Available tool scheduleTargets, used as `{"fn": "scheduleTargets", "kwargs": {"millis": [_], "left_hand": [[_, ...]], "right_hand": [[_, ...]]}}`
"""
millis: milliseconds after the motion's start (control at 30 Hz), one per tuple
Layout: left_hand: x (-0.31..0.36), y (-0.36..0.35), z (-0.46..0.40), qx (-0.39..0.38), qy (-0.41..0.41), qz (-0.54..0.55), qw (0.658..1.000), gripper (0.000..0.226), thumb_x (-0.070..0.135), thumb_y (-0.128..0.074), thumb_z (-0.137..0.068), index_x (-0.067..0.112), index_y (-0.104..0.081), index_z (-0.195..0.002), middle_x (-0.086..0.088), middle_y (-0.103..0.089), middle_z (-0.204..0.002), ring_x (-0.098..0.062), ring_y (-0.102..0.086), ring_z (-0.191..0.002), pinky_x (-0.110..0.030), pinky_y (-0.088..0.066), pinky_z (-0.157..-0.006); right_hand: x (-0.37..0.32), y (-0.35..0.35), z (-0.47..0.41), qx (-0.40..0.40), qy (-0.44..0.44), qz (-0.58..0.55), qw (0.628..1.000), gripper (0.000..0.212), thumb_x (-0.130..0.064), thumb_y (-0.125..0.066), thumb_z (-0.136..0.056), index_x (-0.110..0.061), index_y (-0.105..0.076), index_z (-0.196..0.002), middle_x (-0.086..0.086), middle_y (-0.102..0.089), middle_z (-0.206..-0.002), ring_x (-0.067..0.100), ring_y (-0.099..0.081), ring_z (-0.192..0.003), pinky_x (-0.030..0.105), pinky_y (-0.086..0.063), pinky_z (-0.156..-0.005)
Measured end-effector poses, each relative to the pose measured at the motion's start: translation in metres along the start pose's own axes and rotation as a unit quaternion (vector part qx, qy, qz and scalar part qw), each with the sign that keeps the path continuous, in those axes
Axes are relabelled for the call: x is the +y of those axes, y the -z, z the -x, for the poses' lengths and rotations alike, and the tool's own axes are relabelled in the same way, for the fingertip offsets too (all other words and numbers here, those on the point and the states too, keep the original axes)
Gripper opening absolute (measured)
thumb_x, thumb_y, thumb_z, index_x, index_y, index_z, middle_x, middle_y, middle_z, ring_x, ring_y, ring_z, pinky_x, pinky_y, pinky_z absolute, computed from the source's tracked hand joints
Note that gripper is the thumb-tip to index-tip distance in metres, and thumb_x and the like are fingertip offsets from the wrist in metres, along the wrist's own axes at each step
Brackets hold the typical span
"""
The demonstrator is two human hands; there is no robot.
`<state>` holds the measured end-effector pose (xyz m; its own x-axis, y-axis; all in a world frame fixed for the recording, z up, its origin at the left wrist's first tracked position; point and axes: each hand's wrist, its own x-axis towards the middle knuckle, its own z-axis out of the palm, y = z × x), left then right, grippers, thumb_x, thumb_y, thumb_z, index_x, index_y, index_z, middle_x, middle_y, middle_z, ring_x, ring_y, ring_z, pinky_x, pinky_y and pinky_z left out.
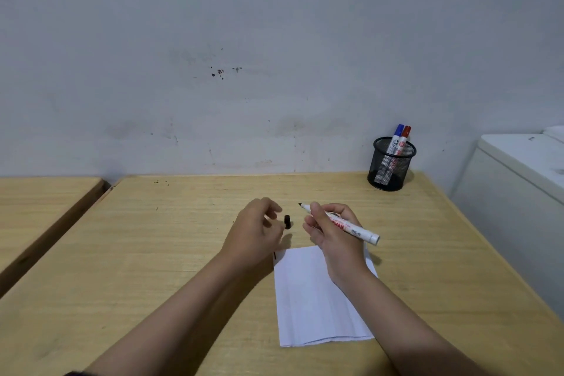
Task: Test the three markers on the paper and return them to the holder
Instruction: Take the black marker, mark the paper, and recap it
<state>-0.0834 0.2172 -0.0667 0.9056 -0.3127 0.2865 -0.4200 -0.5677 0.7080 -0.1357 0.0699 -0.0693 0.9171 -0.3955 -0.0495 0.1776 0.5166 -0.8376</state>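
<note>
My right hand (331,227) grips an uncapped white marker (351,227) with a black tip pointing left and up, above the far edge of the white paper (314,299). My left hand (259,227) pinches the small black cap (287,221) at its fingertips, a little left of the marker tip. A black mesh holder (392,166) stands at the table's far right corner with a blue-capped marker (396,137) and a red-capped marker (403,140) upright in it.
The wooden table (152,253) ends at the wall behind and at a white cabinet (518,180) on the right. A second wooden table (39,204) sits to the left across a narrow gap. A short dark mark lies by the paper's top left corner.
</note>
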Motion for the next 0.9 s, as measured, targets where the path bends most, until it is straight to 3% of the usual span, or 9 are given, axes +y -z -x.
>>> {"fn": "scheduleTargets", "kwargs": {"millis": [100, 267, 333, 400, 533, 700, 900], "left_hand": [[0.004, -0.009, -0.022, -0.069, -0.006, -0.061, 0.996, 0.037, 0.016, -0.061, -0.081, 0.024, -0.056, -0.117, 0.001, -0.055, -0.106, -0.015, -0.058, -0.086, -0.030, -0.050, -0.078], [0.005, -0.013, -0.036, -0.084, 0.009, -0.112, 0.990, 0.019, 0.006, -0.059, -0.078, 0.013, -0.070, -0.092, -0.007, -0.071, -0.093, -0.020, -0.064, -0.085, -0.030, -0.052, -0.075], [0.009, -0.007, -0.033, -0.058, 0.040, -0.040, 0.997, 0.011, 0.007, -0.064, -0.077, 0.015, -0.069, -0.082, -0.001, -0.070, -0.082, -0.017, -0.064, -0.078, -0.024, -0.049, -0.070], [0.016, 0.003, -0.028, -0.048, 0.080, 0.097, 0.991, 0.008, 0.008, -0.069, -0.077, 0.015, -0.069, -0.080, -0.002, -0.067, -0.077, -0.016, -0.063, -0.074, -0.025, -0.049, -0.070], [0.036, 0.026, -0.010, -0.081, 0.106, 0.334, 0.933, 0.014, 0.005, -0.064, -0.083, 0.009, -0.069, -0.095, -0.011, -0.065, -0.083, -0.015, -0.064, -0.075, -0.026, -0.051, -0.073], [0.051, 0.038, 0.010, -0.091, 0.098, 0.410, 0.902, 0.015, 0.003, -0.061, -0.084, 0.010, -0.070, -0.094, -0.005, -0.071, -0.088, -0.013, -0.065, -0.077, -0.024, -0.056, -0.080], [0.065, 0.042, 0.025, -0.104, 0.071, 0.417, 0.900, 0.015, 0.001, -0.060, -0.084, 0.009, -0.071, -0.091, -0.005, -0.070, -0.085, -0.014, -0.065, -0.076, -0.023, -0.057, -0.079]], "right_hand": [[-0.011, 0.004, 0.002, -0.007, 0.005, -0.002, 1.000, 0.021, -0.008, -0.075, -0.073, -0.010, -0.060, -0.088, 0.010, -0.068, -0.083, 0.014, -0.067, -0.070, 0.031, -0.059, -0.074], [-0.033, 0.005, 0.015, -0.035, 0.017, 0.082, 0.996, 0.018, -0.007, -0.074, -0.076, -0.016, -0.068, -0.090, 0.004, -0.068, -0.072, 0.014, -0.059, -0.058, 0.031, -0.053, -0.057], [-0.041, 0.007, 0.021, -0.051, 0.034, 0.100, 0.993, 0.018, -0.005, -0.072, -0.078, -0.016, -0.071, -0.092, 0.005, -0.067, -0.071, 0.014, -0.058, -0.058, 0.030, -0.053, -0.054], [-0.048, 0.009, 0.028, -0.061, 0.051, 0.105, 0.991, 0.017, -0.002, -0.068, -0.080, -0.012, -0.071, -0.094, 0.006, -0.064, -0.069, 0.015, -0.056, -0.057, 0.030, -0.053, -0.052], [-0.056, 0.013, 0.038, -0.058, 0.081, 0.106, 0.989, 0.012, 0.000, -0.063, -0.083, -0.006, -0.071, -0.091, 0.007, -0.061, -0.067, 0.016, -0.051, -0.052, 0.029, -0.051, -0.049], [-0.061, 0.014, 0.050, -0.065, 0.102, 0.115, 0.986, 0.011, 0.002, -0.062, -0.084, -0.004, -0.070, -0.088, 0.009, -0.060, -0.065, 0.015, -0.052, -0.049, 0.029, -0.051, -0.049], [-0.067, 0.014, 0.062, -0.084, 0.118, 0.138, 0.980, 0.011, 0.000, -0.063, -0.084, -0.005, -0.072, -0.088, 0.007, -0.062, -0.062, 0.016, -0.054, -0.051, 0.031, -0.052, -0.050]]}}
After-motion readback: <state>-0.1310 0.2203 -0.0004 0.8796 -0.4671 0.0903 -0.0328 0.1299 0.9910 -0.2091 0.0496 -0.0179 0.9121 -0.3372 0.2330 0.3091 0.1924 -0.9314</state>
